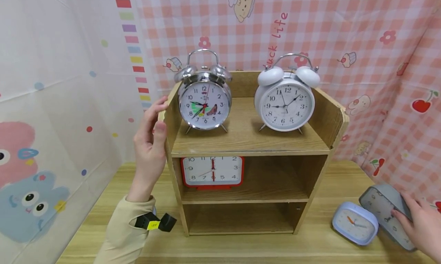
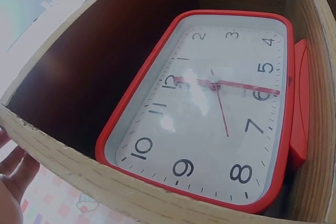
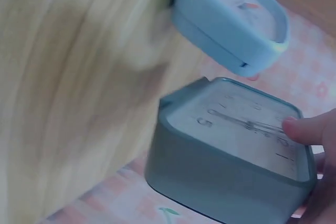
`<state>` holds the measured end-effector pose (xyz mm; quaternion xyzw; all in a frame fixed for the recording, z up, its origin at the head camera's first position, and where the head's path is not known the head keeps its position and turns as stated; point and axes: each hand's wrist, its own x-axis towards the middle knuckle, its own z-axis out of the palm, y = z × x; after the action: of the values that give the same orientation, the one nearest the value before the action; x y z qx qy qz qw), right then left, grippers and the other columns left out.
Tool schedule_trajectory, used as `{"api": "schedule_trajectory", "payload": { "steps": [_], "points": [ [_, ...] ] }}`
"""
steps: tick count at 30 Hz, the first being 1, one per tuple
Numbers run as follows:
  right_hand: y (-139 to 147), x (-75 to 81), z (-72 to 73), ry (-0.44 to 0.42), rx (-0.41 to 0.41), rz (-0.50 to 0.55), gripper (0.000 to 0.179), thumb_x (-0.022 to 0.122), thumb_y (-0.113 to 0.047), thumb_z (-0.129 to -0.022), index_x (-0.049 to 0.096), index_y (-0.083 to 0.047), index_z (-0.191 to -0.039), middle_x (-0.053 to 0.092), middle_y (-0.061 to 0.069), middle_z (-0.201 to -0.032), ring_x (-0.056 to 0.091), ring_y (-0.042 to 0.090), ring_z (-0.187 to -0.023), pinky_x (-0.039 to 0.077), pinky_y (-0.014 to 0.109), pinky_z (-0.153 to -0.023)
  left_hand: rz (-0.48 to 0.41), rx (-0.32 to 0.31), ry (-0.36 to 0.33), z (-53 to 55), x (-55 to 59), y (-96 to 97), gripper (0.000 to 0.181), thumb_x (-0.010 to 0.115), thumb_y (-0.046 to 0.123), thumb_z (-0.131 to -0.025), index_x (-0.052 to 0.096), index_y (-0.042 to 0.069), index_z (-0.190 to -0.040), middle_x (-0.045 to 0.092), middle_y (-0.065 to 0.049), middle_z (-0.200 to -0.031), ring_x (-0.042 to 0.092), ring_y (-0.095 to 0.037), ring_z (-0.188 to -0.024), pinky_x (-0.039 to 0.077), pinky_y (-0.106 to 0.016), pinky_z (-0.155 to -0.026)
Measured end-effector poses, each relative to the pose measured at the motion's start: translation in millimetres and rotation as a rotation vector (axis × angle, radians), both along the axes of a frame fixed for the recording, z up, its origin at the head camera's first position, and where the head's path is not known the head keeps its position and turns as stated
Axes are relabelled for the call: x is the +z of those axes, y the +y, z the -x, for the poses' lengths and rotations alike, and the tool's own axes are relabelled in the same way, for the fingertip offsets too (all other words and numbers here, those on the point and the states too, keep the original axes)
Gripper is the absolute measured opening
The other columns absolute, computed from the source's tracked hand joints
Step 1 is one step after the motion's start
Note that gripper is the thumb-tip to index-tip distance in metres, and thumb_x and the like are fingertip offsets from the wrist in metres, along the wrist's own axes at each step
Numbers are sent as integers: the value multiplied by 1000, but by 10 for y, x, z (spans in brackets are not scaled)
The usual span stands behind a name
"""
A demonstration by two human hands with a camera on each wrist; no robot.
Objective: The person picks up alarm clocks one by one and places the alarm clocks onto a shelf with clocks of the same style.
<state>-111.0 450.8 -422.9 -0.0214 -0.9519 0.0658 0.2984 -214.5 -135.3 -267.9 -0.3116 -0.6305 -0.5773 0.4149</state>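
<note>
Right wrist view: grey clock (image 3: 231,150) pinched at one end, just beside the blue clock (image 3: 226,30)

The main danger, I judge, is a slip: the right grip (image 1: 425,222) pinches only one end of the grey clock, so the long free part could swing down, and near the right edge of the worktop (image 1: 275,252) it could fall off. A sideways move could also knock the blue clock, which is so near that I cannot tell whether they touch. The left grip (image 1: 149,149) rests against the left side of the shelf (image 1: 248,143), fingers lightly bent, holding no clock; a hard push there could rock the silver clock (image 1: 204,105) and the white clock (image 1: 286,105) on their thin legs.

The grey clock sits tilted at the worktop's right edge, left of and ahead of the right grip, between it and the blue clock. The thumb lies on its face near the 12, with other fingers partly hidden behind. Whether it is wholly off the worktop is unclear. The red clock (image 1: 211,172) stands at the left of the shelf's middle level.
</note>
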Motion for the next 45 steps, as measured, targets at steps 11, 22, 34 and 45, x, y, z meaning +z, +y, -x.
{"api": "schedule_trajectory", "payload": {
  "steps": [11, 22, 34, 45],
  "points": [
    [-260, 275, -44, 426, 143, 123, 105, 27, -74, -98, 53, 24, -125, 49, 45, -97, 38, -17, -103, 17, 4, -67, 5, 7, 1, 2, 4, 3, 56, 51, 42, -111, 57, -7, -137, 58, -17, -154, 51, -17, -149, 37, -33, -130],
    [-547, 585, -211, 478, 208, 93, 102, 33, -74, -99, 56, 20, -134, 54, 44, -98, 20, -29, -115, 20, 3, -73, -1, 1, 7, 0, 4, -1, 56, 51, 41, -111, 57, -8, -137, 58, -15, -153, 52, -17, -149, 37, -32, -130],
    [-905, 744, -418, 516, 451, 73, 88, 46, -65, -103, 61, 16, -133, 39, -41, -137, 36, -27, -113, 29, -5, -82, -2, 5, 2, -7, 1, 4, 57, 52, 41, -110, 57, -9, -136, 58, -18, -153, 52, -16, -148, 37, -32, -130],
    [-1114, 788, -586, 435, 442, -25, 87, 44, -73, -101, 71, 5, -129, 64, -10, -97, 36, -29, -109, 38, 4, -74, -1, 14, -5, -16, -5, 7, 55, 52, 40, -111, 57, -8, -137, 58, -17, -154, 52, -16, -148, 38, -31, -129]
  ]
}}
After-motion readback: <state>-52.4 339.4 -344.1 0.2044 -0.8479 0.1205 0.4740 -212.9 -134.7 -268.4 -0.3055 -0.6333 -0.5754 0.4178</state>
